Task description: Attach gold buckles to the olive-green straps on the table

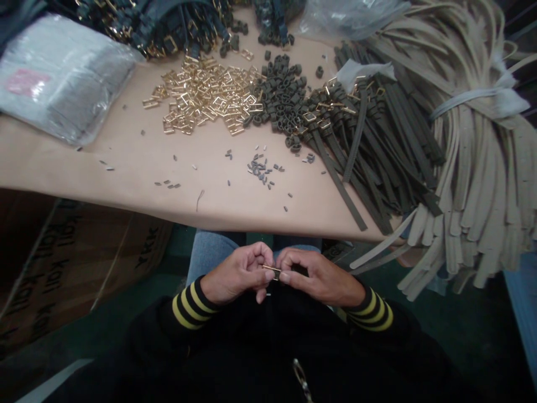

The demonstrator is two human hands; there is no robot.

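Observation:
Above my lap, just off the table's near edge, my left hand (246, 271) and my right hand (305, 272) meet with fingertips pinched. Between them is a small gold buckle (272, 268), gripped from both sides. A dark piece seems to sit at the buckle, partly covered by my right thumb, and I cannot make out its shape. Further off on the table lie a heap of gold buckles (210, 95), a pile of dark olive strap loops (283, 92) and a bundle of olive straps (373, 134), some with buckles fitted.
Small metal pieces (260, 169) are scattered over the table (126, 173). Long beige straps (482, 157), tied in a bundle, hang over the right edge. A plastic-wrapped package (62, 78) lies at the left, dark straps (168, 28) at the back. A cardboard box (79, 252) stands below left.

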